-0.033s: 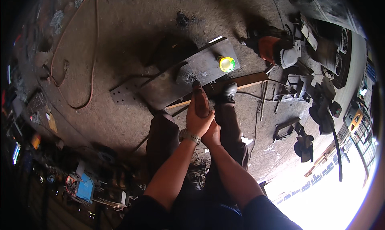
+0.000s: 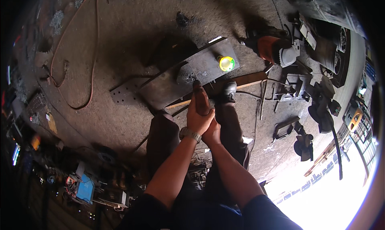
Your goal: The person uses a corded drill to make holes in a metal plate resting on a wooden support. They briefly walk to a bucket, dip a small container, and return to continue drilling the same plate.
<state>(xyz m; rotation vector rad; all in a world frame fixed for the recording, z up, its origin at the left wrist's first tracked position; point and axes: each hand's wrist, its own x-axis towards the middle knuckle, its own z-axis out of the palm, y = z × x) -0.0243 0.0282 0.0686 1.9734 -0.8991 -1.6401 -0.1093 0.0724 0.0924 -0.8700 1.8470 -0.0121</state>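
Seen from above, both forearms reach up from the lower edge to mid-frame. The left hand (image 2: pixel 199 118), a watch at its wrist, is wrapped around a reddish-brown power tool (image 2: pixel 200 98). The right hand (image 2: pixel 211 133) clasps just beneath it, its fingers hidden. The tool's tip meets a dark steel plate (image 2: pixel 180 79) bearing a yellow-green disc (image 2: pixel 226 63); the tip itself is unclear.

Gritty workshop floor (image 2: pixel 120 33) bears a steel plate (image 2: pixel 188 73), hose (image 2: pixel 94 49), orange saw (image 2: pixel 272 49).
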